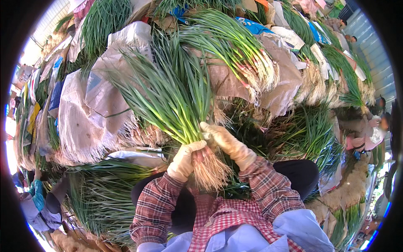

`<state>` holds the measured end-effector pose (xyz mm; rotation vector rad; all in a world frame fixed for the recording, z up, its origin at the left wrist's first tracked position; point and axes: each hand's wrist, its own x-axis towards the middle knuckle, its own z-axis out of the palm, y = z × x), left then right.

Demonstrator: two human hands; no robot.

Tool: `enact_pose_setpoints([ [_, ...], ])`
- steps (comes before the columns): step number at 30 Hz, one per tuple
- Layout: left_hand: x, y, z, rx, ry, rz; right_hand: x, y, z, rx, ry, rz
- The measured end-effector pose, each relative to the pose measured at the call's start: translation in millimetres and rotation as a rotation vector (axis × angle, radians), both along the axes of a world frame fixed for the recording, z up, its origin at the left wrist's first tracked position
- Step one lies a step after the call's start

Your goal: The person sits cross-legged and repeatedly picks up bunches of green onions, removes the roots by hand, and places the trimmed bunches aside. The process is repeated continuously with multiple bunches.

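In front of my lap, both gloved hands are on a bunch of green garlic or spring onions (179,110). Its long green leaves fan away from me, and pale stringy roots hang towards me below small reddish bulbs. My left hand (185,161) is closed around the lower stems, just above the roots. At the right side of the same stems, my right hand (231,146) holds on with curled fingers. Its fingertips are partly hidden. Beyond the hands, a looser bunch of the same plants (242,60) lies on brown sacking (280,78), roots towards the right.
White woven sacks (85,110) cover stacked plants ahead on the left. Loose plants lie in heaps at my left (100,192) and right (302,135). A person in pink (365,138) sits at the far right; another person (39,201) is at the left edge.
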<state>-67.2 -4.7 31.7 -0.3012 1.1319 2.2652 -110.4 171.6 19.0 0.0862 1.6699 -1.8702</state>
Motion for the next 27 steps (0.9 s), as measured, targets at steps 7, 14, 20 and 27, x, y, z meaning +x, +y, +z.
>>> enact_pose_setpoints([
  [7, 9.0, -6.9, 15.1, 0.188, -0.034, 0.141, 10.6, 89.4, -42.1, 1.555, 0.286, 0.264],
  [14, 12.4, -8.9, 2.2, 0.73, -0.092, 0.06, 18.9, -8.9, 15.8, -0.614, 0.269, -0.135],
  [20, 13.4, -7.3, 5.8, 0.7, -0.064, 0.129, -5.5, -41.2, 28.3, -0.764, -0.176, -0.104],
  [27, 0.3, -16.7, 42.2, 0.428, -0.07, 0.253, 31.6, 8.3, -44.6, 1.195, 0.699, 0.694],
])
